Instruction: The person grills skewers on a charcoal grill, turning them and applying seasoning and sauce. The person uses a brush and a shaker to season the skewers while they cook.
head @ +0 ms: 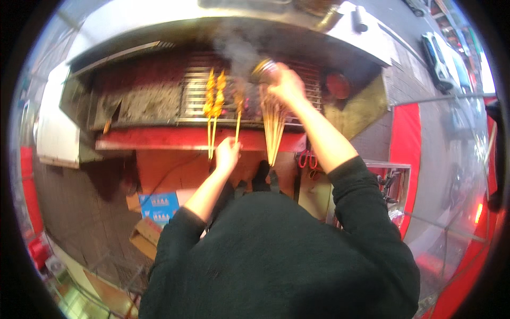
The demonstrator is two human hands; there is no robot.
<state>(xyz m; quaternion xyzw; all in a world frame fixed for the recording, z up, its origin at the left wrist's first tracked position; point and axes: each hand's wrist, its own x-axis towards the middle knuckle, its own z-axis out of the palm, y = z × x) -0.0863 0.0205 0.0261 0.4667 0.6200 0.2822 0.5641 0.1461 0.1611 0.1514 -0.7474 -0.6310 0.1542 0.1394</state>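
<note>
My left hand (228,154) grips the lower end of a bamboo skewer (238,123), whose browned food lies over the grill rack (195,95). To its left, two skewers of yellowish food pieces (220,89) rest side by side on the rack, their sticks reaching past the front edge. My right hand (287,83) is closed around a shaker-like container (265,71), blurred and tilted over the grill. Below that hand a fanned bundle of many skewers (273,127) lies across the front edge; its far ends are partly hidden. Smoke (239,50) rises behind the skewers.
The grill's left part holds an ash-grey bed (147,101) with a handled scraper-like tool (108,123). A round red object (338,85) sits at the right end. Red-handled scissors (307,159) hang below the red front ledge (171,138). A blue printed box (160,206) stands lower left.
</note>
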